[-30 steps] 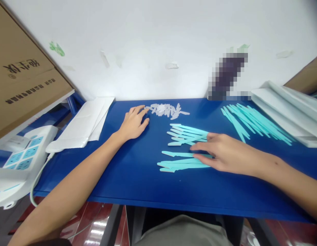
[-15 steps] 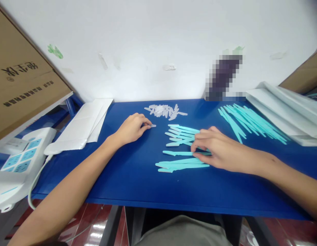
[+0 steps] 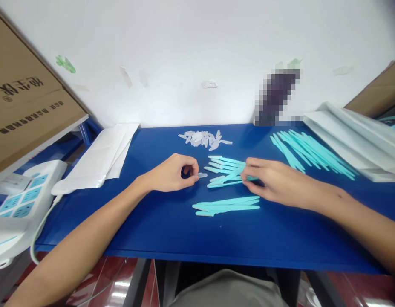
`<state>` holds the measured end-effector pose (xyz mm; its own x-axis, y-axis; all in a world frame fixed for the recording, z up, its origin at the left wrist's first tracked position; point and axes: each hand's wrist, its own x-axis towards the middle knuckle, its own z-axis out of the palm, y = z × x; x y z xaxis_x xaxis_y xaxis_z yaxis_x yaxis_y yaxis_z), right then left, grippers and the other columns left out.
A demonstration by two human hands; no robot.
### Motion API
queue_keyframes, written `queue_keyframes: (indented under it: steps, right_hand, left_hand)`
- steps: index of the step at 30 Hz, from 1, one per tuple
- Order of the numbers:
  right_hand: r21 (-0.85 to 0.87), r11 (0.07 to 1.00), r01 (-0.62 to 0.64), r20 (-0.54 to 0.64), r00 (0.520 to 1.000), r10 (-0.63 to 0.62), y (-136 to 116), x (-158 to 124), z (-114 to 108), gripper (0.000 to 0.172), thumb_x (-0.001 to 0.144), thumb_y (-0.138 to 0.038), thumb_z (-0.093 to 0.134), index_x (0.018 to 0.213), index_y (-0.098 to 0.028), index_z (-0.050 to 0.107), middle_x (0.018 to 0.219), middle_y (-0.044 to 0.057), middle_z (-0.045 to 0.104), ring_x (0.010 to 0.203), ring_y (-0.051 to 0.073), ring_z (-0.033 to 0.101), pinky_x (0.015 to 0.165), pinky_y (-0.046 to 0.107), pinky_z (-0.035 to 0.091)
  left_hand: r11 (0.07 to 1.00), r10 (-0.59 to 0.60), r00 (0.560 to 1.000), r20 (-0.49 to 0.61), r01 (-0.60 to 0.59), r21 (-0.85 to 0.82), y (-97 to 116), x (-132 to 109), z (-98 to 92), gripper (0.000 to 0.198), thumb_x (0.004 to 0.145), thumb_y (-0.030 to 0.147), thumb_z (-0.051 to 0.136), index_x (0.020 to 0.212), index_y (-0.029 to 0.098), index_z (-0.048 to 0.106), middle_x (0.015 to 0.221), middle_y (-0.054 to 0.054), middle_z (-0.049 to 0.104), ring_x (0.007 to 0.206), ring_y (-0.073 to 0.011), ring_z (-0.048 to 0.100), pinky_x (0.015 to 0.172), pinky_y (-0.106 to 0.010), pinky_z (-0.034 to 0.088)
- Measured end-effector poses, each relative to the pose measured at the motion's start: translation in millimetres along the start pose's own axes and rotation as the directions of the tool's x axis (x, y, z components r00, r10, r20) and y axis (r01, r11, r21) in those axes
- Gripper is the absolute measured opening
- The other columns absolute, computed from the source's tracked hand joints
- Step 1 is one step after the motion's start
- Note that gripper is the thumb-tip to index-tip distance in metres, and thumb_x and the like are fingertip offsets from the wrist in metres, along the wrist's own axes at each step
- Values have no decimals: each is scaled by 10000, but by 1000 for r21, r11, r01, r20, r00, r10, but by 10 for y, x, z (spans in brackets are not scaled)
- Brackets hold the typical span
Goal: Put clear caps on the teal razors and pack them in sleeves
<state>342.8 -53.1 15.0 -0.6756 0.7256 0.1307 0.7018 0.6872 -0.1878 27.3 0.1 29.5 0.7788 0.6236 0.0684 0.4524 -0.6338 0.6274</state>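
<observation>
My left hand (image 3: 175,172) pinches a small clear blade cap (image 3: 203,175) between thumb and forefinger, its free end pointing right. Opposite it, my right hand (image 3: 272,181) has its fingers closed on a turquoise eyebrow razor (image 3: 224,184), whose blade end points left toward the cap. A short gap separates cap and razor. Just behind the held razor lie several more razors (image 3: 227,160), partly hidden by my right fingers. Nearer the front edge is a small cluster of razors (image 3: 229,208). Loose clear caps (image 3: 202,139) form a pile by the wall.
A larger spread of turquoise razors (image 3: 312,153) lies at the back right, beside clear plastic bags (image 3: 350,140). White packaging sheets (image 3: 104,153) rest at the left, with a white power strip (image 3: 47,187) and its cable. A cardboard box (image 3: 31,98) stands far left on the blue table (image 3: 146,230).
My left hand has moved right and toward me with the cap. My right hand has lifted a razor from the middle and shifted it slightly away from me, toward the rear razors.
</observation>
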Motion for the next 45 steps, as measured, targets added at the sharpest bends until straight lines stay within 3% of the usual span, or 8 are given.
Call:
queue_keyframes:
  steps: [7, 13, 21, 30, 45]
  right_hand:
    - [-95, 994, 50, -120, 991, -61, 14, 18, 49, 196, 988, -220, 484, 928, -181, 666, 912, 79, 658, 791, 201, 629, 659, 311, 464]
    - [-147, 986, 79, -128, 987, -98, 30, 25, 56, 229, 1007, -212, 474, 964, -175, 696, 901, 76, 685, 772, 199, 640, 667, 318, 463]
    - [-118, 983, 141, -151, 976, -158, 19, 22, 11, 253, 1000, -203, 476, 986, -170, 726, 865, 74, 669, 776, 206, 627, 726, 342, 469]
    - [-63, 986, 156, -116, 980, -162, 27, 9, -51, 285, 1019, -201, 460, 1013, -181, 744, 900, 79, 705, 789, 207, 633, 721, 344, 464]
    - [-105, 982, 155, -146, 975, -169, 87, -52, -206, 284, 1009, -234, 469, 1021, -211, 751, 925, 81, 719, 789, 213, 642, 730, 360, 464]
  left_hand:
    - [991, 125, 991, -42, -122, 57, 86, -17, 102, 95, 815, 201, 602, 743, 189, 542, 701, 27, 584, 632, -112, 501, 651, -264, 417]
    - [969, 73, 994, 77, -89, 231, 134, -16, 132, 161, 741, 186, 609, 671, 194, 464, 616, 39, 566, 567, -119, 481, 657, -302, 389]
    - [980, 67, 988, 136, -91, 179, 36, -14, 134, 169, 898, 235, 605, 739, 192, 569, 656, 34, 603, 577, -107, 526, 650, -282, 385]
    - [980, 93, 984, 150, -117, 161, 21, 2, 120, 283, 967, 272, 560, 723, 204, 432, 638, 32, 533, 569, -127, 453, 637, -290, 358]
    - [950, 130, 979, 157, -168, 264, 15, 2, 159, 241, 1029, 252, 478, 798, 214, 421, 672, 16, 533, 625, -167, 482, 647, -311, 337]
